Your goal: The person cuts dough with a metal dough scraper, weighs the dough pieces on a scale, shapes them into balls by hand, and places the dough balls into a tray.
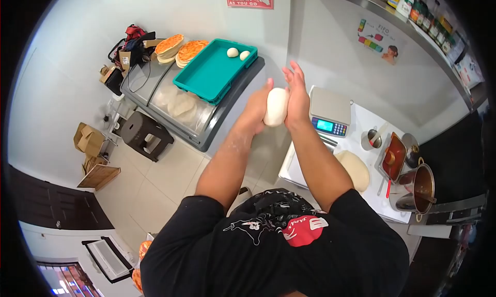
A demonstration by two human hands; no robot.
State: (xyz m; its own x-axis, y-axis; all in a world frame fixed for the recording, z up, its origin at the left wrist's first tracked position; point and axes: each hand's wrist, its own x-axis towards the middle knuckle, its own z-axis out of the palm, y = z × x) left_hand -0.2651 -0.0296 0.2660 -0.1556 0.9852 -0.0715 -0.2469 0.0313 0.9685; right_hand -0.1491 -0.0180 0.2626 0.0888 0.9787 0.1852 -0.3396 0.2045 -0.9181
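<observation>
The right hand (296, 103) stands upright with its fingers stretched toward the far wall and slightly spread, the palm against a lump of dough (277, 107); the left hand (256, 109) cups the near-left side, and since most of its fingers are hidden, I can't tell whether they are spread or together. The lump is held in the air between both palms, longer than it is wide. To work it well here, I'd say, press evenly from both sides, use the flat of the palms rather than the fingertips, and turn it little by little so its skin stays smooth. Going outward, I count one lump in hand, then, to the far left, one green tray (206, 72) on one freezer (232, 98), with two dough balls (232, 52) in its far right corner. Left of the tray sit two stacks of flatbreads (169, 48), each topped in orange-red. To the right, one white table (366, 116) bears one scale (329, 106), one big piece of dough (355, 172) partly behind the right arm, one metal cup (371, 140), one pan of red sauce (397, 165) and one deep pot (405, 182).
</observation>
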